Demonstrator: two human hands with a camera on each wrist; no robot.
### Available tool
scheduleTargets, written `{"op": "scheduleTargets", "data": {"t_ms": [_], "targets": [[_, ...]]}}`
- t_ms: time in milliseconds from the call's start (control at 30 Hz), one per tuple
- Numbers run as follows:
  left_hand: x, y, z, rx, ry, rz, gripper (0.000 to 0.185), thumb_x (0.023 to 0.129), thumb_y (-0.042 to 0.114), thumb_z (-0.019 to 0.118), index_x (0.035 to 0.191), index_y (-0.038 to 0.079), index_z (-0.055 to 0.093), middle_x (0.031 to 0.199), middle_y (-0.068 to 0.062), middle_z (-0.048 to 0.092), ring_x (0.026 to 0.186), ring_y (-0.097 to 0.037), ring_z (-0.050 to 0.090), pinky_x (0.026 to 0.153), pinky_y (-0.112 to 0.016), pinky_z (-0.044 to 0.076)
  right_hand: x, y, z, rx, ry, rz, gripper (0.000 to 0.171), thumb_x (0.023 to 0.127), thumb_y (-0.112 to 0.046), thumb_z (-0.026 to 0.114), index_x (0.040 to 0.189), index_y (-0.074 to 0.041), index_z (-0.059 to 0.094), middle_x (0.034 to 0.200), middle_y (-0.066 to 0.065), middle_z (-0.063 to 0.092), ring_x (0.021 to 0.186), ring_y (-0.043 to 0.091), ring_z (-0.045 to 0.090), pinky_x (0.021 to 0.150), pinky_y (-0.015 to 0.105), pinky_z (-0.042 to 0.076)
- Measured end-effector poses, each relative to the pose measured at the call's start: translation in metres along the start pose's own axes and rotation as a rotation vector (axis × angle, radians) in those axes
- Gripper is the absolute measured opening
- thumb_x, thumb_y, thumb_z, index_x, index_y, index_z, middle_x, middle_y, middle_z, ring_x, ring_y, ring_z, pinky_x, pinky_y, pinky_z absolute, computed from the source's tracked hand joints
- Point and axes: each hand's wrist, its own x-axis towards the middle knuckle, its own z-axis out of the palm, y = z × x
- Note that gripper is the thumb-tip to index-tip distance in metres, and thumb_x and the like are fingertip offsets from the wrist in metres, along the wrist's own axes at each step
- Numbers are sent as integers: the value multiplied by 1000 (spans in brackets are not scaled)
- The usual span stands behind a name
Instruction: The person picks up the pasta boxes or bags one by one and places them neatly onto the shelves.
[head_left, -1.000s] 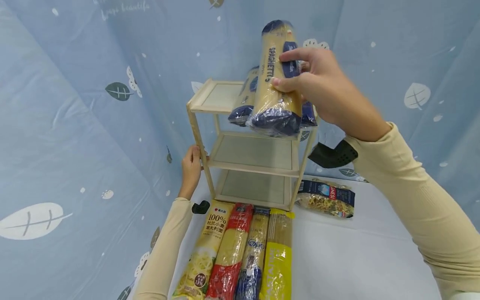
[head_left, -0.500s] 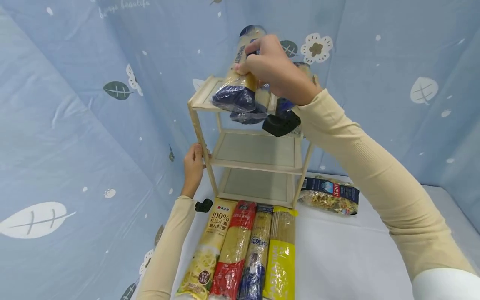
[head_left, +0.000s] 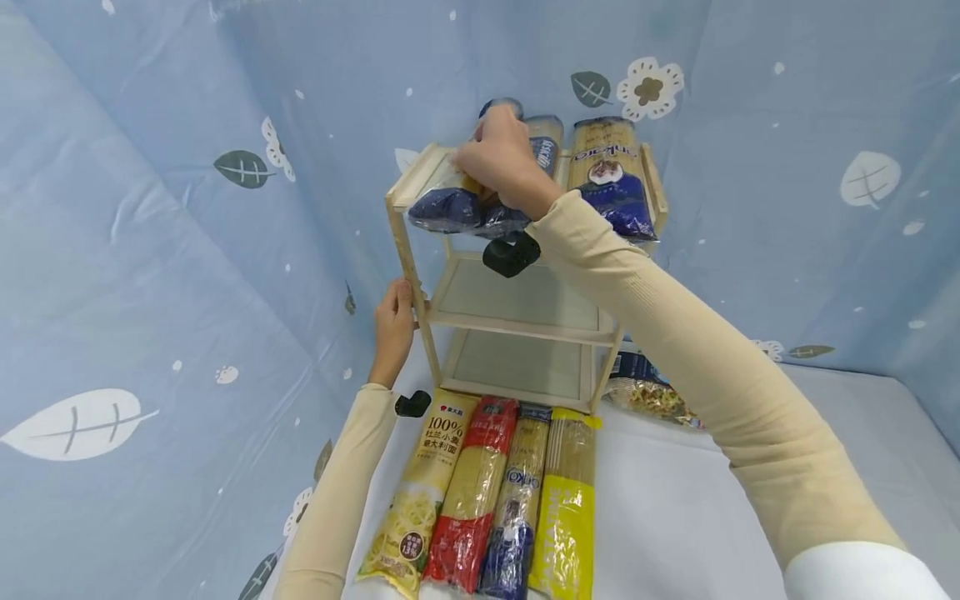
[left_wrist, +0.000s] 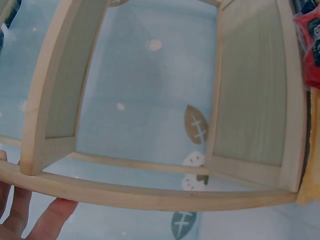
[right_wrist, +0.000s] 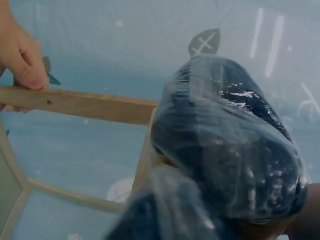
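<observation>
A: Blue leaf-print cloth on every side, white tabletop (head_left: 675, 517) beneath. Nearest: four long pasta packs (head_left: 487, 492) lying side by side, ends toward the wooden rack (head_left: 517, 325).

B: Left hand (head_left: 393, 329)?

A: Closed round the rack's front left post at middle-shelf height, thumb in front. My reading: it braces the light frame against tipping while the top gets loaded. The left wrist view shows fingertips (left_wrist: 47, 220) under a wooden rail, so the grasp is on wood only.

B: And the right hand (head_left: 498, 158)?

A: Up at the top shelf, fingers curled over a spaghetti pack (head_left: 442, 208) with a dark blue end, which lies flat at the shelf's left side and overhangs the front edge. Probably held from above so it settles alongside its neighbours.

B: Neighbours?

A: One more blue-ended pack (head_left: 543, 146) just right of it, mostly hidden by the hand, then a third pack (head_left: 609, 179) at the right side. Middle and bottom shelves hold nothing.

B: Farther back?

A: A short-pasta bag (head_left: 648, 392) on the tabletop right of the rack, partly behind the sleeve.
</observation>
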Motion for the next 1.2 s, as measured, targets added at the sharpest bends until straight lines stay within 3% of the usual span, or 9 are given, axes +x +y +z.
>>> {"op": "scheduleTargets", "data": {"t_ms": [100, 167, 200, 333, 400, 667, 933, 1100, 1200], "targets": [[2, 2, 2, 9, 7, 10, 32, 106, 18, 31, 112, 0, 56, 96, -19, 61, 88, -39, 63, 63, -55, 53, 3, -4, 3, -59, 10, 19, 33, 86, -14, 59, 74, -12, 28, 76, 3, 28, 59, 13, 42, 51, 24, 41], [2, 3, 3, 13, 11, 12, 31, 105, 18, 31, 112, 0, 56, 94, -16, 62, 87, -39, 63, 61, -56, 53, 1, -6, 2, -94, -12, 4, 16, 87, -17, 59, 83, -10, 45, 87, 6, 45, 53, 10, 49, 51, 23, 47], [3, 3, 3, 16, 13, 13, 31, 105, 17, 31, 112, 0, 57, 94, -15, 62, 87, -39, 63, 61, -56, 52, -1, -8, 2, -116, -29, -4, 21, 88, -20, 61, 79, -11, 44, 82, 7, 45, 49, 11, 52, 48, 25, 48], [3, 4, 2, 28, 28, 4, 32, 105, 18, 32, 110, -1, 57, 93, -18, 62, 87, -39, 64, 60, -57, 52, -12, -12, 0, -260, -151, -149, 35, 90, -32, 64, 71, -6, 49, 73, 5, 48, 41, 8, 39, 45, 21, 40], [3, 0, 1, 25, 39, -4, 32, 106, 18, 31, 109, -1, 57, 94, -21, 62, 87, -39, 64, 60, -58, 52, -17, -14, 1, -337, -199, -214, 52, 90, -33, 64, 59, -9, 30, 54, -1, 23, 48, 11, 31, 50, 22, 34], [7, -35, 6, 17, 31, -19, 35, 105, 26, 31, 114, 5, 57, 95, -17, 62, 87, -34, 64, 59, -52, 53, -16, -15, 9, -425, -268, -192, 48, 96, -30, 56, 59, -9, 33, 51, 0, 19, 67, 15, 30, 57, 25, 33], [8, -37, 8, 16, 40, -1, 39, 104, 36, 31, 111, 10, 59, 95, -20, 63, 83, -25, 64, 55, -38, 55, -27, -4, 12, -646, -147, -290, 34, 101, -33, 44, 73, -14, 47, 64, 2, 39, 54, 14, 37, 49, 24, 33], [9, -35, 7, 26, 43, -3, 39, 104, 36, 31, 112, 10, 58, 95, -19, 62, 84, -23, 65, 56, -42, 55, -35, 6, 4, -626, -96, -408, 37, 101, -31, 45, 70, -11, 41, 64, 3, 35, 55, 16, 34, 50, 25, 27], [8, -34, 6, 37, 42, 4, 38, 105, 33, 30, 112, 8, 58, 94, -16, 62, 85, -25, 64, 57, -46, 55, -40, 10, -4, -593, -121, -470, 26, 100, -28, 49, 86, -8, 58, 81, 6, 56, 68, 17, 48, 60, 27, 40]]}}
